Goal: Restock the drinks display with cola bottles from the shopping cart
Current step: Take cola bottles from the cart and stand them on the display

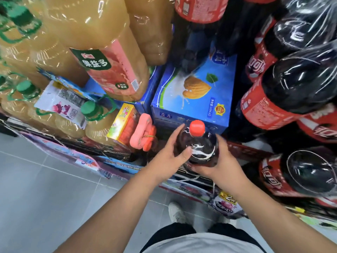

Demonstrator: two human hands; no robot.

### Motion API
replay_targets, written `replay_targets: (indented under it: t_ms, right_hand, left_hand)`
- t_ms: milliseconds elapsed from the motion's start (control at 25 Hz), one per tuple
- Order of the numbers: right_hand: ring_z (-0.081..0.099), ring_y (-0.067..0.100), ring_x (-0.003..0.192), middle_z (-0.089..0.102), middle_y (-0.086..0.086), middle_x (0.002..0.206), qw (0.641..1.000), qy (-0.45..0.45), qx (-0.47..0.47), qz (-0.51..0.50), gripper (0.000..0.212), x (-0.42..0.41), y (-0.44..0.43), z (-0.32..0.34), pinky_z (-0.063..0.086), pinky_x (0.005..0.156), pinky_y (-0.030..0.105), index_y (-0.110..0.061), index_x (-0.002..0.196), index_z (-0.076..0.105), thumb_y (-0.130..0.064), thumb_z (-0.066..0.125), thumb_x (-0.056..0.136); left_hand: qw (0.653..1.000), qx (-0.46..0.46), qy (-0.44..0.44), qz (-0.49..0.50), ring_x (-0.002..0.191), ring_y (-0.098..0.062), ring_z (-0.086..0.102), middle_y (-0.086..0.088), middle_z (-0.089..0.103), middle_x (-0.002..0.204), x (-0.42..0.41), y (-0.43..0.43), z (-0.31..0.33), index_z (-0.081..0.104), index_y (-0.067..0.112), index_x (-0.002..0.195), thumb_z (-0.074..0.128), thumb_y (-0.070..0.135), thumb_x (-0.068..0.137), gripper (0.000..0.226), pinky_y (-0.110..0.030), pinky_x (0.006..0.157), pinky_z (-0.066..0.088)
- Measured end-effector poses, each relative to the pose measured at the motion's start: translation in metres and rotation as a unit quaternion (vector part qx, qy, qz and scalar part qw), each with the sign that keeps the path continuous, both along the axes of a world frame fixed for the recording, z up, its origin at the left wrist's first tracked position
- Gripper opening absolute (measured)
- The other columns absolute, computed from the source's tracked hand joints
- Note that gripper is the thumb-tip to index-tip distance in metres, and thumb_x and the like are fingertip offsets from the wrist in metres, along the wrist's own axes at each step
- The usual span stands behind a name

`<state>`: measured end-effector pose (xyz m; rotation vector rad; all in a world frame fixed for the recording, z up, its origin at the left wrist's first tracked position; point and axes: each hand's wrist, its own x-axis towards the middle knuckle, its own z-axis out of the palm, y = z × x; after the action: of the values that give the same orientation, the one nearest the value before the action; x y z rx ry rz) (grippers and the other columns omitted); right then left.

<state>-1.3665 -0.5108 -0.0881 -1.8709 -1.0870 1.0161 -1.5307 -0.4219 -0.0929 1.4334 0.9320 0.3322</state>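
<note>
A large cola bottle [197, 145] with a red cap stands upright between both hands, seen from above, just in front of a blue carton [193, 99]. My left hand [169, 157] grips its left shoulder, thumb across the front. My right hand [220, 161] wraps the right side and underside. Shrink-wrapped packs of cola bottles [284, 92] with red labels are stacked to the right. No shopping cart is in view.
Large yellow juice bottles [102, 57] with green caps fill the left of the display. A small yellow-orange box [125, 123] and pink handles [144, 132] sit left of the bottle. Grey floor tiles [45, 189] lie at lower left, my shoe [176, 212] below.
</note>
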Motion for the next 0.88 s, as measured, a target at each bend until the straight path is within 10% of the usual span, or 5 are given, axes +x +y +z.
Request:
replay_targets:
  t_ms: [280, 680, 880]
  right_hand:
    - [0.062, -0.014, 0.100, 0.061, -0.019, 0.117, 0.989, 0.108, 0.025, -0.095, 0.100, 0.009, -0.028, 0.000, 0.048, 0.089, 0.008, -0.034, 0.130, 0.036, 0.008, 0.089, 0.057]
    - [0.060, -0.012, 0.102, 0.061, -0.019, 0.119, 0.984, 0.081, 0.007, -0.156, 0.103, 0.033, -0.060, -0.001, 0.043, 0.081, 0.002, -0.034, 0.138, 0.031, -0.008, 0.093, 0.060]
    - [0.058, -0.004, 0.116, 0.056, -0.026, 0.125, 0.990, 0.067, -0.014, -0.122, 0.098, 0.041, -0.070, 0.003, 0.044, 0.100, 0.020, -0.055, 0.132, 0.029, -0.015, 0.090, 0.067]
  left_hand:
    - [0.999, 0.020, -0.011, -0.035, 0.138, 0.004, 0.045, 0.008, 0.047, 0.152, 0.030, -0.010, -0.003, 0.028, 0.033, 0.151, 0.067, 0.048, 0.086, 0.078, -0.024, 0.119, 0.033]
    - [0.994, -0.022, -0.032, -0.100, 0.120, 0.017, 0.054, 0.016, 0.052, 0.140, 0.071, -0.023, -0.003, 0.030, 0.034, 0.148, 0.070, 0.036, 0.093, 0.068, -0.009, 0.100, 0.041]
    - [0.992, -0.044, -0.029, -0.113, 0.118, 0.021, 0.052, 0.025, 0.050, 0.137, 0.071, -0.020, 0.000, 0.031, 0.044, 0.142, 0.064, 0.037, 0.085, 0.066, -0.007, 0.099, 0.040]
